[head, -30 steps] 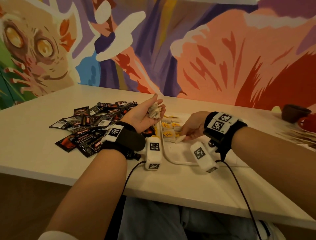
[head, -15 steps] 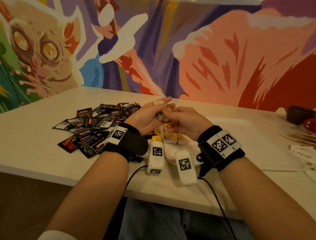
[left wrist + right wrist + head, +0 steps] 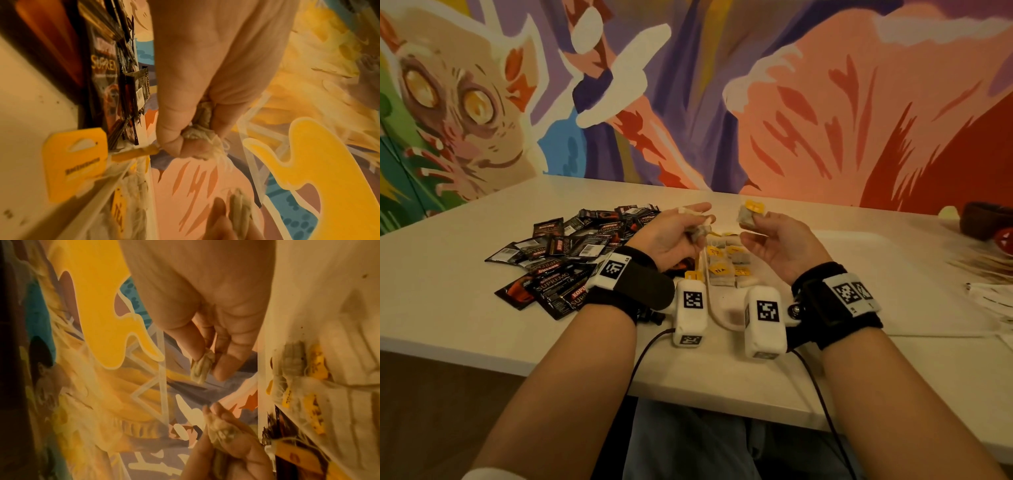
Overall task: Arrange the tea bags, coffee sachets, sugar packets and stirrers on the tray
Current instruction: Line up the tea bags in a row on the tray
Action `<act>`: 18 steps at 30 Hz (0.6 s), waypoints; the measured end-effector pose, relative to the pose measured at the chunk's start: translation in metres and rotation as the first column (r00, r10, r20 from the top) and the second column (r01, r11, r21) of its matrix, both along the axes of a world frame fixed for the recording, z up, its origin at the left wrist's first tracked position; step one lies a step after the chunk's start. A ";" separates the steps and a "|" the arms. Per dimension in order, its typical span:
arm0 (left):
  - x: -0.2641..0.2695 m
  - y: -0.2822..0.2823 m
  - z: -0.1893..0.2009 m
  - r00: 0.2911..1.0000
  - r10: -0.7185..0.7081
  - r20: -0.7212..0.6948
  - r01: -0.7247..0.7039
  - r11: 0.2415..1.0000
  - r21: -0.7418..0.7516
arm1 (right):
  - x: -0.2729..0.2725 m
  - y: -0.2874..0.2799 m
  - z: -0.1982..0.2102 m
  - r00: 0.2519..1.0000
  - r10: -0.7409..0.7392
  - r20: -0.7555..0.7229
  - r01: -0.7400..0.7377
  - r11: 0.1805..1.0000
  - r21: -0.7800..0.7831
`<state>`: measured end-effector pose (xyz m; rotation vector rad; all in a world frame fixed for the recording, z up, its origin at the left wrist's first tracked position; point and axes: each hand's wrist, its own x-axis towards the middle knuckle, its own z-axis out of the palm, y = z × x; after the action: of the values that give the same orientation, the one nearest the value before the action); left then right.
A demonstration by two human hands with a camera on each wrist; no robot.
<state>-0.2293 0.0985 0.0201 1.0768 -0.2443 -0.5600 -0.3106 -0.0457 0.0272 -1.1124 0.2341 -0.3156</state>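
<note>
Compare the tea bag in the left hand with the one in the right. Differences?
The left hand holds its tea bag bunched low in curled fingers, with the yellow tag dangling on its string. The right hand pinches its tea bag higher at the fingertips, with the tag standing on top. Both are pale bags with yellow tags, held above the tray.

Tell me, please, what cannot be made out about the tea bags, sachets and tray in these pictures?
- Tray, head view: both hands and the wrist cameras hide its near part.
- Tea bags in the left hand: curled fingers cover them; the count is unclear.
- Coffee sachets: overlapping, so uncountable.
- Items at the right edge: cut off, dim.
- Tea bag tags, right wrist view: print blurred.
</note>
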 end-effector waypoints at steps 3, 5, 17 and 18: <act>0.006 0.004 0.000 0.997 0.077 -0.020 -0.078 0.997 -0.022 | -0.001 -0.007 -0.002 0.997 -0.068 -0.027 0.066 0.997 -0.043; 0.008 0.006 0.000 0.993 0.115 -0.029 -0.116 0.993 -0.025 | -0.003 -0.009 -0.001 0.994 -0.064 -0.089 0.050 0.988 -0.148; 0.003 0.005 0.000 0.997 0.070 -0.011 -0.070 0.997 -0.017 | -0.020 0.017 0.011 0.701 0.075 -0.709 -0.606 0.587 -0.537; 0.002 0.005 0.001 0.998 0.064 -0.010 -0.064 0.998 -0.016 | -0.020 0.018 0.009 0.674 0.066 -0.736 -0.631 0.569 -0.527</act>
<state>-0.2272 0.1038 0.0207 1.0622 -0.2052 -0.5048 -0.3307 -0.0275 0.0367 -2.0846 0.4976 0.4682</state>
